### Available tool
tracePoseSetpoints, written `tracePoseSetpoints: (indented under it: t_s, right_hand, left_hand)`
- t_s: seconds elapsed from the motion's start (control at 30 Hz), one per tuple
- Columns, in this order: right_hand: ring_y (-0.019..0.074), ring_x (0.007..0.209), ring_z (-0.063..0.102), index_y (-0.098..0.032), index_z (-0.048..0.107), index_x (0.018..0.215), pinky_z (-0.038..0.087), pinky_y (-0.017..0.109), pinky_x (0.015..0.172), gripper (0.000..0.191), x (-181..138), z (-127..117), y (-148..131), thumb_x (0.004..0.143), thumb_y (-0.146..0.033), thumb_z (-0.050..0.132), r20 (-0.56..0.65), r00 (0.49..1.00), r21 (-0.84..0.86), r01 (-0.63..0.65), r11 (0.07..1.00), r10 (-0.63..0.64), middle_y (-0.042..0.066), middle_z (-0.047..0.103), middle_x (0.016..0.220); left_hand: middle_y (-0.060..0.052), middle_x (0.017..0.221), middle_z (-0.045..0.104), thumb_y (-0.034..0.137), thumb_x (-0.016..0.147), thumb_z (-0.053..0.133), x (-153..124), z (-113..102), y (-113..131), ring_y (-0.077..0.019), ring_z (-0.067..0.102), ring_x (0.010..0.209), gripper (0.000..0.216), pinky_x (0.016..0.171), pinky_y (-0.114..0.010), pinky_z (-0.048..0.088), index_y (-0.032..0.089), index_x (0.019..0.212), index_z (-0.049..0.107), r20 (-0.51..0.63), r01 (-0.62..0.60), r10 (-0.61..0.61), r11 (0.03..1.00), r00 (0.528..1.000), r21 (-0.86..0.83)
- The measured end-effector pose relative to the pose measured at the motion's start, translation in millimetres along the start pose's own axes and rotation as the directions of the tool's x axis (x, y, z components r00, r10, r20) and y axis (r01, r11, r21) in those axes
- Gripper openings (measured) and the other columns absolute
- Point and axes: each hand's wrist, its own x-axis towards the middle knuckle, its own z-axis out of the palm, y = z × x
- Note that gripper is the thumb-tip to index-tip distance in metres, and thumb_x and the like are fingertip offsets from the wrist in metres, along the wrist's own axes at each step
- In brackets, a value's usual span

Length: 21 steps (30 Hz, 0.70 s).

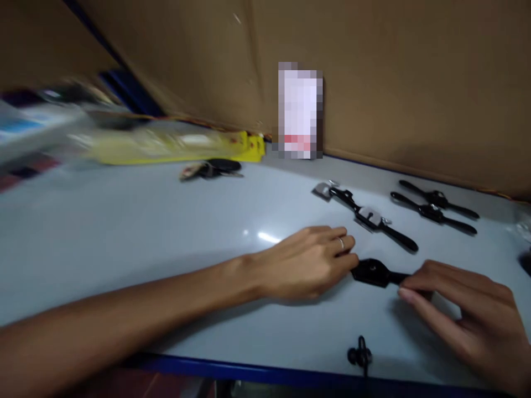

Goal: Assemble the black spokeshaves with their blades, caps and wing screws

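Note:
Between my two hands lies a black spokeshave body (pixel 372 272), close above the white tabletop. My left hand (pixel 309 260), a ring on one finger, is closed around its left end and hides that handle. The thumb and fingers of my right hand (pixel 468 315) pinch the right handle. Just beyond is another black spokeshave (pixel 363 213) with a silver blade plate on it and a small screw beside the plate. A loose grey blade (pixel 322 190) rests at that spokeshave's far left end.
Two more spokeshave bodies (pixel 435 213) lie at the back right. Keys (pixel 211 168) and yellow plastic packaging (pixel 174 146) lie at the back left. A blurred-out white object (pixel 299 110) leans on the cardboard wall (pixel 394 77). Near the front edge sits a small black clip-like piece (pixel 360 355).

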Motion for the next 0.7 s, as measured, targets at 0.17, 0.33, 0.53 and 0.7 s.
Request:
tracePoseSetpoints:
  t_s: [0.17, 0.33, 0.53, 0.7]
  right_hand:
    - [0.0092, 0.059, 0.061, -0.023, 0.063, 0.093, 0.047, 0.022, 0.057, 0.009, -2, 0, -7, 0.097, -0.017, 0.058, 0.278, 0.960, 0.167, -0.090, 0.982, 0.040, -0.005, 0.067, 0.072]
    - [0.0128, 0.063, 0.064, -0.022, 0.062, 0.094, 0.049, 0.026, 0.060, 0.007, -15, 14, -20, 0.093, -0.029, 0.063, 0.417, 0.908, 0.110, -0.100, 0.989, 0.045, -0.002, 0.070, 0.080]
    - [0.0143, 0.062, 0.060, -0.021, 0.065, 0.089, 0.048, 0.028, 0.056, 0.008, -21, 24, -26, 0.094, -0.025, 0.060, 0.429, 0.903, 0.007, -0.024, 1.000, 0.018, 0.000, 0.066, 0.077]
    - [0.0114, 0.066, 0.064, -0.021, 0.061, 0.091, 0.050, 0.023, 0.060, 0.009, -14, 27, -24, 0.098, -0.023, 0.056, 0.330, 0.944, 0.213, -0.103, 0.972, 0.028, -0.001, 0.069, 0.081]
  left_hand:
    - [-0.006, 0.089, 0.064, 0.012, 0.099, 0.044, -4, 2, -2, -0.0202, 0.054, 0.080, 0.023, 0.069, -0.032, 0.047, 0.015, 0.099, 0.066, -0.011, 0.017, -0.017, 1.000, 1.000, -0.010]
    - [-0.006, 0.090, 0.064, 0.013, 0.098, 0.045, -4, 1, -2, -0.0209, 0.054, 0.080, 0.022, 0.066, -0.033, 0.045, 0.015, 0.097, 0.067, -0.007, 0.012, -0.012, 1.000, 1.000, 0.004]
    - [-0.006, 0.089, 0.064, 0.016, 0.100, 0.045, -3, -1, -1, -0.0199, 0.053, 0.080, 0.022, 0.065, -0.032, 0.043, 0.016, 0.094, 0.066, 0.008, 0.015, -0.015, 1.000, 1.000, 0.005]
    - [-0.006, 0.087, 0.062, 0.014, 0.099, 0.046, -3, 0, -1, -0.0209, 0.052, 0.079, 0.021, 0.063, -0.035, 0.043, 0.015, 0.093, 0.066, -0.011, 0.020, -0.021, 1.000, 1.000, -0.010]
